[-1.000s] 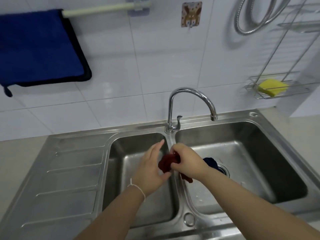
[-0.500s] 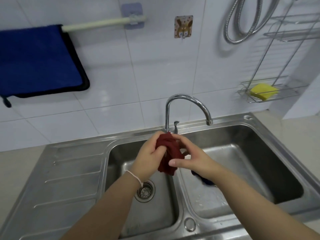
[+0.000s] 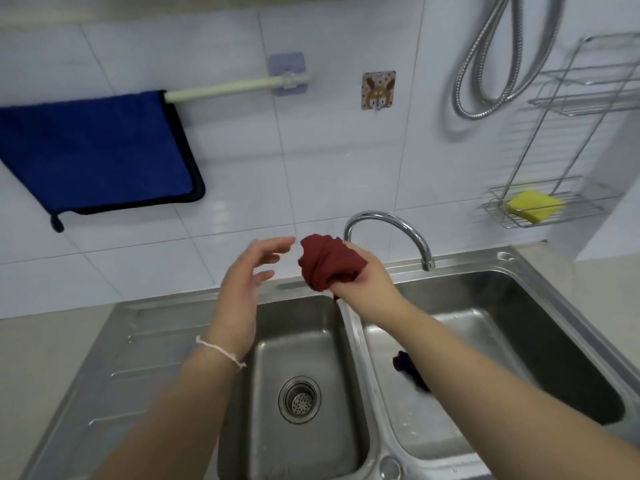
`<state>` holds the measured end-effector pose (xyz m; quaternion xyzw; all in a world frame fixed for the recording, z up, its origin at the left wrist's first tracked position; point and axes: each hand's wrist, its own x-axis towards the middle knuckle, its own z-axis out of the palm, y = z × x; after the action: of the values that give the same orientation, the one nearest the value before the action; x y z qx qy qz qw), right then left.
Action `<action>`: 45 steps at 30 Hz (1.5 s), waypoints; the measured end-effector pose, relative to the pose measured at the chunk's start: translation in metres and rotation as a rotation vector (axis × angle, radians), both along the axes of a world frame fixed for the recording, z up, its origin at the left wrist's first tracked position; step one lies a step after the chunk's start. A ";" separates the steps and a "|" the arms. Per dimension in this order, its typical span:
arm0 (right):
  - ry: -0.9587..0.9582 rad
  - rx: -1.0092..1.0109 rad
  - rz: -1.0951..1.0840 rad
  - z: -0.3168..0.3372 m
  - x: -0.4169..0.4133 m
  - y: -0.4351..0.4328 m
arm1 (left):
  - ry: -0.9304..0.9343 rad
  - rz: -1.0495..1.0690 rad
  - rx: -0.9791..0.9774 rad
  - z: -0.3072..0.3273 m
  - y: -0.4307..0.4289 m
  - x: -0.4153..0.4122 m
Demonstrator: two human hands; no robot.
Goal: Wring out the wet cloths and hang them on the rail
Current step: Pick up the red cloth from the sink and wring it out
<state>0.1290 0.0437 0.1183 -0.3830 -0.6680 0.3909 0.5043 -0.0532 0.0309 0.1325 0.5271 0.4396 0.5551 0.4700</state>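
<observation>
My right hand (image 3: 367, 282) grips a bunched dark red cloth (image 3: 327, 263), held up above the divider between the two sink basins. Just left of the cloth, my left hand (image 3: 247, 271) is open with fingers spread and does not touch it. A dark blue cloth (image 3: 410, 370) lies crumpled in the right basin, partly hidden behind my right forearm. On the wall at upper left runs a pale rail (image 3: 228, 87), with a blue towel (image 3: 93, 150) hanging over its left part. The rail's right part is bare.
A steel double sink (image 3: 519, 268) with a drainboard (image 3: 138, 358) on the left fills the lower view. A curved tap (image 3: 388, 226) rises behind my right hand. A wire rack (image 3: 554, 216) holds a yellow sponge (image 3: 535, 205) at right. A shower hose (image 3: 485, 64) hangs above.
Both hands rose from the sink with the red cloth. My left hand has let go of it and opened, while my right hand keeps it bunched.
</observation>
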 end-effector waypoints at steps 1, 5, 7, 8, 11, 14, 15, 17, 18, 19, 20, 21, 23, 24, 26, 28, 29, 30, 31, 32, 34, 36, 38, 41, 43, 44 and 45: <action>-0.095 0.085 0.000 0.016 0.000 0.005 | -0.150 -0.051 -0.115 0.007 0.003 -0.007; -0.512 0.585 0.085 0.088 -0.011 0.011 | -0.568 -0.692 -0.597 0.032 0.006 -0.016; -0.670 0.864 0.101 0.112 -0.022 0.016 | -0.632 -1.016 -0.682 0.041 0.003 -0.011; -0.724 0.988 0.098 0.119 -0.026 0.019 | -0.653 -1.156 -0.684 0.043 0.002 -0.009; -0.835 1.188 0.110 0.129 -0.030 0.032 | -0.752 -1.447 -0.629 0.046 0.000 -0.002; -0.916 1.219 0.139 0.126 -0.025 0.040 | -0.880 -1.459 -0.610 0.041 0.001 0.000; -0.951 1.219 0.147 0.123 -0.024 0.041 | -0.892 -1.400 -0.631 0.039 0.001 0.001; -1.020 1.204 0.160 0.115 -0.021 0.043 | -0.851 -1.260 -0.695 0.037 0.001 0.002; -1.047 1.190 0.159 0.110 -0.019 0.044 | -0.789 -1.185 -0.717 0.035 0.002 0.003; -1.071 1.174 0.157 0.104 -0.018 0.045 | -0.689 -1.099 -0.726 0.034 0.003 0.004; -1.097 1.162 0.153 0.098 -0.016 0.047 | -0.552 -1.009 -0.721 0.035 0.003 0.005; -1.131 1.140 0.151 0.091 -0.013 0.049 | -0.386 -0.911 -0.709 0.036 0.003 0.006; -1.223 1.041 0.168 0.077 -0.011 0.050 | -0.011 -0.717 -0.661 0.039 0.002 0.004; -1.261 0.973 0.182 0.072 -0.011 0.049 | 0.177 -0.638 -0.625 0.039 0.004 0.003; -1.355 0.808 0.195 0.064 -0.018 0.043 | 0.554 -0.493 -0.539 0.034 0.011 0.000; -1.471 0.597 0.164 0.055 -0.027 0.035 | 0.924 -0.340 -0.409 0.023 0.020 -0.002; -1.503 0.504 0.138 0.050 -0.031 0.030 | 1.083 -0.276 -0.334 0.016 0.023 -0.002; -1.507 0.423 0.112 0.044 -0.035 0.026 | 1.210 -0.231 -0.266 0.010 0.025 -0.001; -1.499 0.338 0.094 0.037 -0.039 0.023 | 1.293 -0.189 -0.213 0.004 0.025 -0.001; -1.482 0.249 0.084 0.029 -0.042 0.021 | 1.341 -0.154 -0.169 -0.003 0.024 0.000; -1.418 0.064 0.086 0.017 -0.046 0.018 | 1.403 -0.079 -0.085 -0.017 0.021 0.001; -1.314 -0.088 0.101 0.008 -0.048 0.016 | 1.465 -0.034 0.008 -0.031 0.019 -0.001; -1.224 -0.181 0.115 -0.001 -0.049 0.014 | 1.512 -0.041 0.086 -0.043 0.020 -0.003; -1.096 -0.303 0.119 -0.018 -0.052 0.014 | 1.586 -0.062 0.133 -0.056 0.021 -0.005; -1.032 -0.380 0.109 -0.029 -0.054 0.016 | 1.658 -0.059 0.164 -0.061 0.021 -0.005; -1.005 -0.407 0.106 -0.032 -0.055 0.017 | 1.681 -0.064 0.174 -0.063 0.021 -0.005; -0.992 -0.419 0.105 -0.036 -0.056 0.017 | 1.701 -0.070 0.185 -0.064 0.021 -0.005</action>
<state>0.0735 0.0612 0.0818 -0.5802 -0.7517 0.3127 0.0210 -0.0582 0.0515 0.0685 0.8138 0.5791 -0.0107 -0.0476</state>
